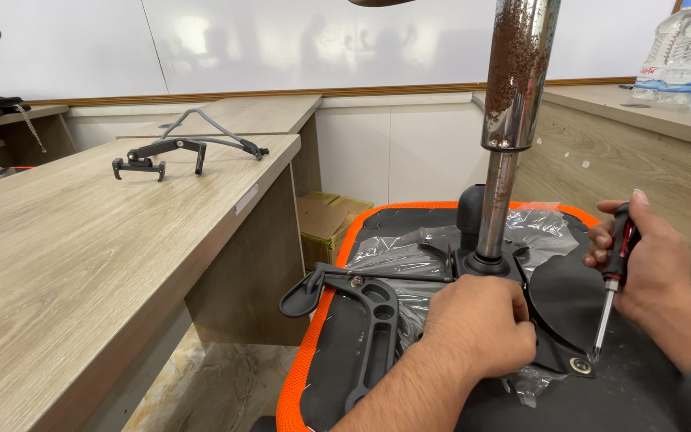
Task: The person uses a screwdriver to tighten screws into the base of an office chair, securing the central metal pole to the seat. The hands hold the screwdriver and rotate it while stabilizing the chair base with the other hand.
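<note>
The right hand (645, 260) is closed around a screwdriver (613, 272) with a black-and-red handle, its fingers wrapped tight about the grip. The shaft points down and slightly left, and the tip sits at a round metal screw fitting (579, 366) near the corner of a black metal plate (561, 300).

The left hand (481, 324) rests knuckles-up on the underside of an overturned chair seat (313, 352) — black beneath, edged in orange mesh. Its fingers are curled down against the plate's edge and some crinkled clear plastic wrap (409, 256); whether they grip anything I cannot tell, since the fingertips are hidden.

Just behind the left hand a chrome gas-lift column (505, 160) stands upright from the plate, its upper section speckled with rust. A black plastic armrest bracket (373, 336) lies on the seat to the left of the hand, with a lever paddle (301, 298) sticking out over the orange rim.

On the wooden counter (81, 264) at left, well apart, lies another black metal frame part (177, 148). Water bottles (685, 56) stand on the far right counter.
</note>
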